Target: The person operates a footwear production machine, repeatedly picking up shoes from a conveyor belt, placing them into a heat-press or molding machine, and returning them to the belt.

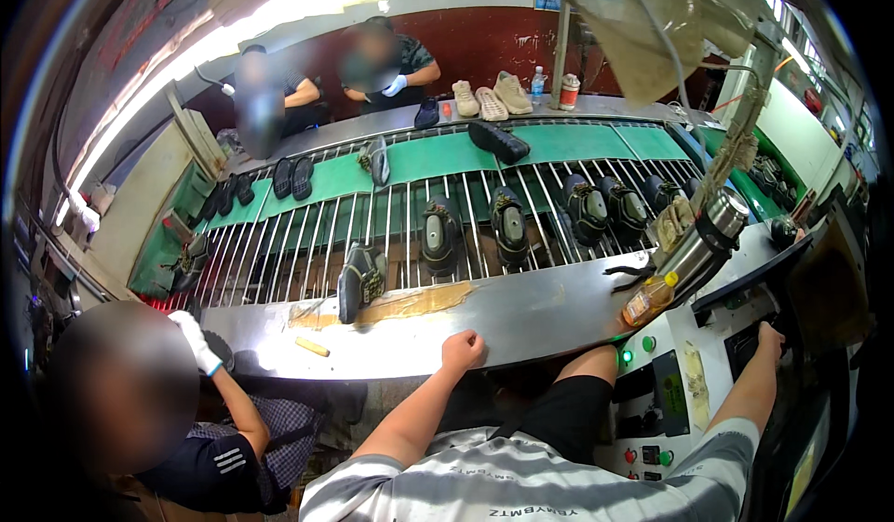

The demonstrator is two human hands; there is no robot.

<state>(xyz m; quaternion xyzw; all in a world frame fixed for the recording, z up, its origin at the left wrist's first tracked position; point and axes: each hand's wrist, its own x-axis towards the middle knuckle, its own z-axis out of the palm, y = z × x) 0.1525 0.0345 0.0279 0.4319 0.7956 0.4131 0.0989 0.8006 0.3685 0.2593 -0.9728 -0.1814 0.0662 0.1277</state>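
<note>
My left hand [463, 348] is curled into a fist on the front edge of the metal ledge [521, 303], with nothing showing in it. Out to the right, my right hand [771, 336] reaches to the dark part of a white machine with buttons [694, 373]; its fingers are hidden there. Nearest my left hand, a dark shoe [352, 284] lies partly on the ledge and partly on the rods. Beyond it, dark shoes with grey insides, such as one shoe [509, 229], stand on the rod conveyor [400, 243].
A green belt [419, 163] runs behind the rods, carrying soles and a dark shoe [498, 142]. A steel flask [708, 233] and yellow bottle [650, 298] stand at right. A gloved co-worker's hand [196, 340] is at left. Two people sit across the line.
</note>
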